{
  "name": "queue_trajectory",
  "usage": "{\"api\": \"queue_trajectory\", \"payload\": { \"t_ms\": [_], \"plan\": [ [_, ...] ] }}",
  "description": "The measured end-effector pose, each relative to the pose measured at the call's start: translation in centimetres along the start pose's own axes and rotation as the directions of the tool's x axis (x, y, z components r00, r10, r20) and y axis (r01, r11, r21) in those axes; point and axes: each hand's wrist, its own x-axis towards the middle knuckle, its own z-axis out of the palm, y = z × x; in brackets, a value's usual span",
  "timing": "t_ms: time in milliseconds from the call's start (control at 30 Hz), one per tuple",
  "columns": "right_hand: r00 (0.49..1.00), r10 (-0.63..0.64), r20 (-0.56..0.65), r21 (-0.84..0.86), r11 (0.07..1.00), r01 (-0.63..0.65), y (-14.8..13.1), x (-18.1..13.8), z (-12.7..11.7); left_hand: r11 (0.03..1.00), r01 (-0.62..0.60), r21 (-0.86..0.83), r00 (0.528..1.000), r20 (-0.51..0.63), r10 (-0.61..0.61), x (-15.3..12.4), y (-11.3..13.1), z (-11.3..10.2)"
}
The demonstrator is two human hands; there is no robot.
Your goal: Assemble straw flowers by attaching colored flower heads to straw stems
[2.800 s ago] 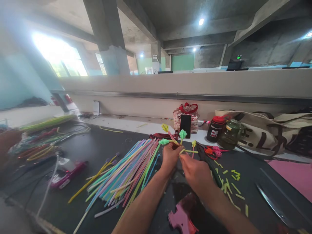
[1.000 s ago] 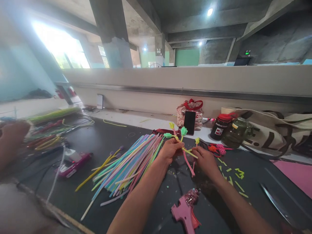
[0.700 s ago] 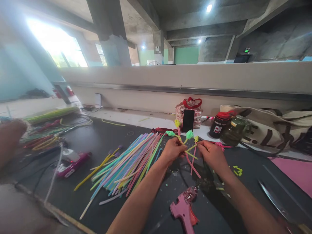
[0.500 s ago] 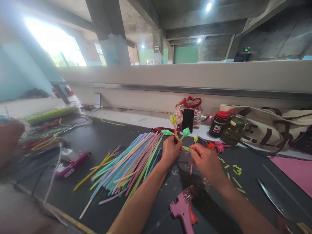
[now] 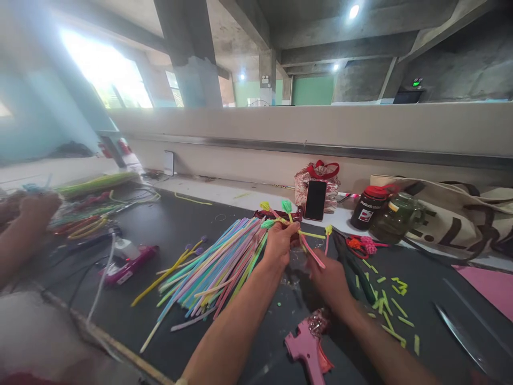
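"Head view: where are the flower stems [image 5: 312,252]?"
"Right of the pipe cleaners [image 5: 216,262], pinched by the left hand [image 5: 280,243], fingers closed."
"And the right hand [image 5: 331,280]?"
"Fingers curled by their near ends; whether gripping, I cannot tell."

I see the left hand [image 5: 278,243] and the right hand [image 5: 329,279] bare, like the left forearm [image 5: 234,321] and right forearm [image 5: 379,337]; a pale edge [image 5: 182,381] below the left one is too slight to identify.

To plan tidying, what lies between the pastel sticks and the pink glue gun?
The head view shows the left forearm, dark tabletop and a green speck.
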Motion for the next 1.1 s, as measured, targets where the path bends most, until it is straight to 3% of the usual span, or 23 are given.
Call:
{"api": "queue_trajectory", "payload": {
  "t_ms": [67,133,300,533,600,733,867,967,1100],
  "plan": [
    [0.981,0.179,0.069,0.209,0.959,-0.19,0.9,0.9,-1.0,0.999,0.046,0.026,0.997,0.062,-0.048,-0.1,0.1,-0.1],
    [0.966,0.244,0.088,0.266,0.929,-0.259,1.6,1.7,-2.0,0.994,0.085,0.071,0.988,0.125,-0.093,0.0,-0.1,-0.2],
    [0.95,0.288,0.124,0.297,0.902,-0.312,2.9,2.6,-3.6,0.976,0.099,0.192,0.973,0.186,-0.135,0.2,-0.9,-0.3],
    [0.935,0.226,0.273,0.389,0.863,-0.322,3.5,2.8,-4.7,0.949,0.048,0.311,0.958,0.256,-0.133,-0.2,-1.1,0.0],
    [0.939,0.22,0.264,0.377,0.873,-0.311,3.1,2.8,-4.9,0.948,0.061,0.313,0.927,0.335,-0.171,-0.6,-0.9,0.1],
    [0.96,0.19,0.204,0.312,0.917,-0.248,2.2,2.8,-5.4,0.956,0.125,0.264,0.82,0.516,-0.25,-0.8,-0.7,0.1],
    [0.951,0.193,0.243,0.167,0.957,-0.237,2.1,2.8,-6.0,0.958,0.134,0.253,0.876,0.421,-0.234,-0.4,-0.8,-0.2],
    [0.947,0.102,0.303,0.044,0.992,-0.121,2.3,3.0,-6.3,0.957,0.12,0.265,0.902,0.373,-0.216,-0.1,-0.9,-0.3],
    [0.938,-0.087,0.337,0.18,0.983,0.027,2.0,3.0,-6.3,0.953,0.115,0.281,0.905,0.365,-0.217,-0.2,-0.8,-0.3]
  ]
}}
